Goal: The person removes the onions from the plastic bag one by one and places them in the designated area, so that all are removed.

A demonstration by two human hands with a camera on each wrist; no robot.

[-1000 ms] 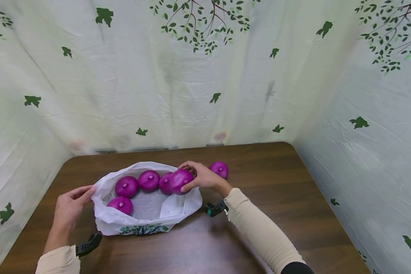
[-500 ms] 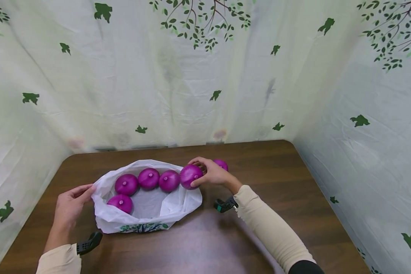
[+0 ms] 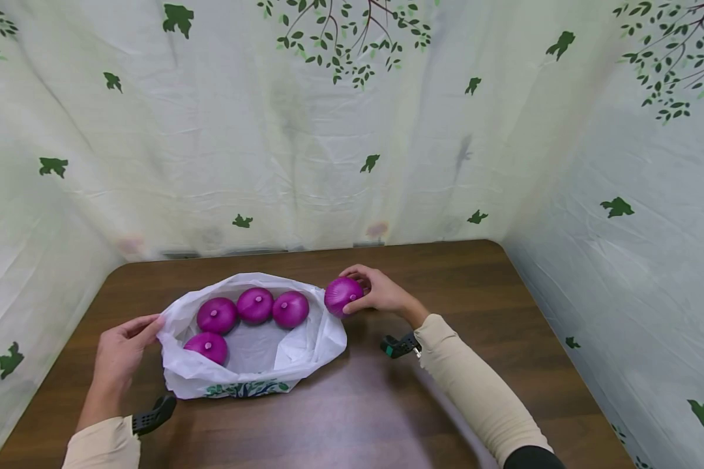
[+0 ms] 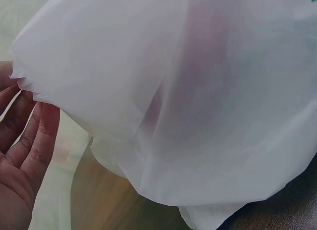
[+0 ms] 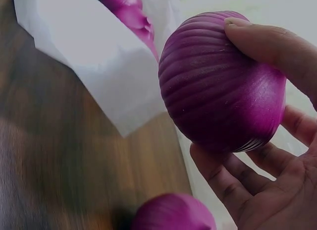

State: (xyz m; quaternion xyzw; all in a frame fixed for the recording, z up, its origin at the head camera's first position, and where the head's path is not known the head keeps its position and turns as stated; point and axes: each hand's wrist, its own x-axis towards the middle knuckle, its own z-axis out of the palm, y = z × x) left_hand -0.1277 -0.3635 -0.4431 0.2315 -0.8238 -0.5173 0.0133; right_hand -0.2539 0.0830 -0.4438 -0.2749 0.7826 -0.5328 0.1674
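Note:
My right hand [image 3: 381, 294] grips a ribbed purple onion [image 3: 343, 296] just beyond the right rim of a white plastic bag [image 3: 258, 385]. In the right wrist view, the thumb lies over this onion [image 5: 218, 86] and the fingers support it from below. Pinched at its left rim by my left hand [image 3: 120, 352], the bag lies wide open on the table. Several purple onions [image 3: 217, 316] sit inside it. Another onion [image 5: 173, 212] lies on the table in the right wrist view; in the head view it is hidden behind the right hand.
A brown wooden table [image 3: 446, 273] carries everything. Pale curtains [image 3: 305, 130] printed with leaves and birds hang behind it and along both sides. Black devices [image 3: 152, 417] are strapped to both wrists.
My right hand has carried the onion rightward from above the bag's inside to past its right rim. The left hand still holds the bag.

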